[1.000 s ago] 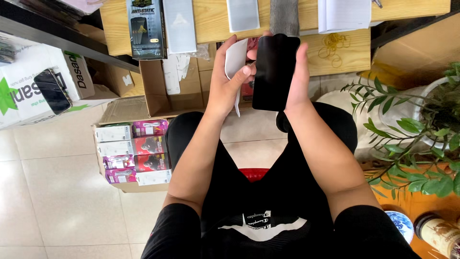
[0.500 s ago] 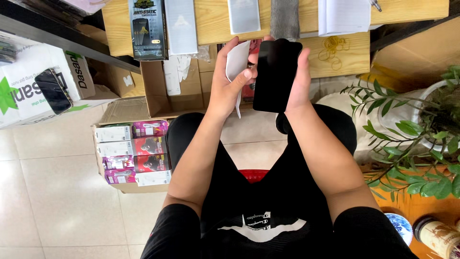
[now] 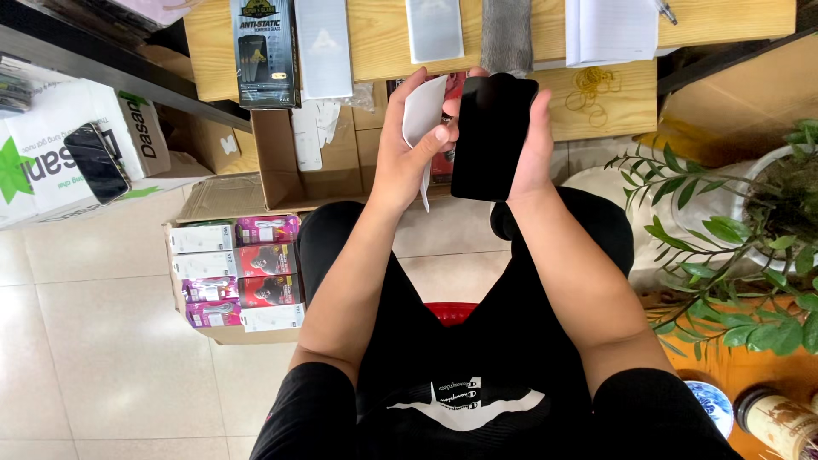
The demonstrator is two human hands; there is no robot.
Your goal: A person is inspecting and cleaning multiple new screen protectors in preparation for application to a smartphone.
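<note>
I sit with both arms stretched out in front of me. My right hand [image 3: 535,145] cradles a black smartphone [image 3: 490,136] from behind, its dark screen facing me and tilted slightly. My left hand [image 3: 407,145] holds a white sheet or wipe [image 3: 420,119] between thumb and fingers, and the thumb touches the phone's left edge. Both hands hover just in front of a wooden table [image 3: 383,51].
On the table lie a dark screen-protector box [image 3: 264,51], flat white packs [image 3: 322,47], a grey cloth [image 3: 505,34], a notebook [image 3: 609,30] and rubber bands [image 3: 590,85]. Open cartons [image 3: 319,162] of small boxes [image 3: 239,273] stand left; another phone [image 3: 96,162] lies on a white box. A potted plant [image 3: 733,221] is right.
Almost nothing differs. The left thumb shifts slightly along the phone's left edge while the white sheet and the phone stay in the same place.
</note>
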